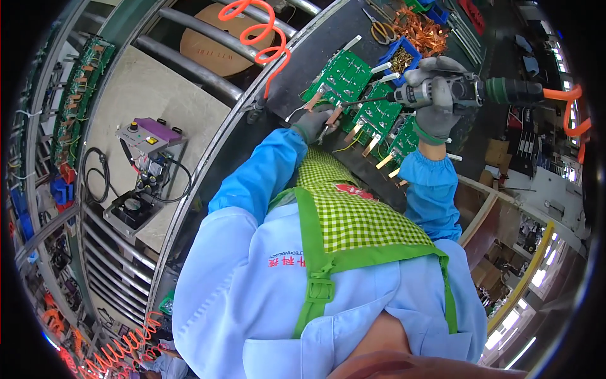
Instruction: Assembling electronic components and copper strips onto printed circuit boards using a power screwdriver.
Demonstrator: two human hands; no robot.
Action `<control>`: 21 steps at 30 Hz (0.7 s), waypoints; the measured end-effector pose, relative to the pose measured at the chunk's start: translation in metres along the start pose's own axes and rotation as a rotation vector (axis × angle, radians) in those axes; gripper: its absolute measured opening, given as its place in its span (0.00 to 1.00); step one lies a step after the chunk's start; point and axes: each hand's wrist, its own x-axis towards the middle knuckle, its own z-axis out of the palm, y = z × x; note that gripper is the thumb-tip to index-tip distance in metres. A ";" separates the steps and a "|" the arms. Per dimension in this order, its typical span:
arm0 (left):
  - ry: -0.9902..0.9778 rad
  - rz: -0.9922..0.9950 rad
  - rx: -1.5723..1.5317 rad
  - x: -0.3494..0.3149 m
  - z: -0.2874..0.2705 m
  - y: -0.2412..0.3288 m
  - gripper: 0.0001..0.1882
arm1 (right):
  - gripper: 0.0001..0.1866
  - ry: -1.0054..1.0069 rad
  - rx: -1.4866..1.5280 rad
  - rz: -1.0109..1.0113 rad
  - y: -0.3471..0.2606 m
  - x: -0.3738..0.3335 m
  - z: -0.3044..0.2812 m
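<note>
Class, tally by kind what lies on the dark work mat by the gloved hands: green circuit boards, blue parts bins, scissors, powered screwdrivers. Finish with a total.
Green circuit boards: 4
Blue parts bins: 1
Scissors: 1
Powered screwdrivers: 1, gripped in the right hand
Total: 7

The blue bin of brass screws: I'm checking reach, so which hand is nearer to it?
Right. The right hand, gripping the power screwdriver, is just beside the blue bin; the left hand rests farther off on the circuit boards.

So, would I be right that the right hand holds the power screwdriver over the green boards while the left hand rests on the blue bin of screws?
Not quite. In the head view the left hand rests on a green board, not the blue bin. The right hand does hold the screwdriver over the boards.
</note>
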 end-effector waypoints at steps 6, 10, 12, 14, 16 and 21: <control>0.037 -0.086 -0.261 0.002 0.003 -0.004 0.14 | 0.19 -0.047 -0.155 0.032 -0.007 -0.001 0.020; 0.030 -0.074 -0.295 -0.002 0.006 -0.004 0.15 | 0.19 -0.008 -0.130 0.027 -0.001 0.003 0.011; 0.041 -0.062 -0.239 0.002 0.006 0.000 0.14 | 0.21 -0.031 -0.072 0.015 0.002 0.002 0.002; 0.011 -0.066 -0.166 0.007 -0.003 0.005 0.15 | 0.21 -0.029 -0.055 0.023 0.003 0.002 0.004; 0.032 -0.059 -0.182 0.004 0.001 0.001 0.15 | 0.22 -0.022 -0.041 0.025 0.003 0.001 0.005; 0.023 -0.045 -0.101 0.002 -0.004 -0.004 0.17 | 0.23 -0.027 -0.123 -0.019 0.006 0.003 0.010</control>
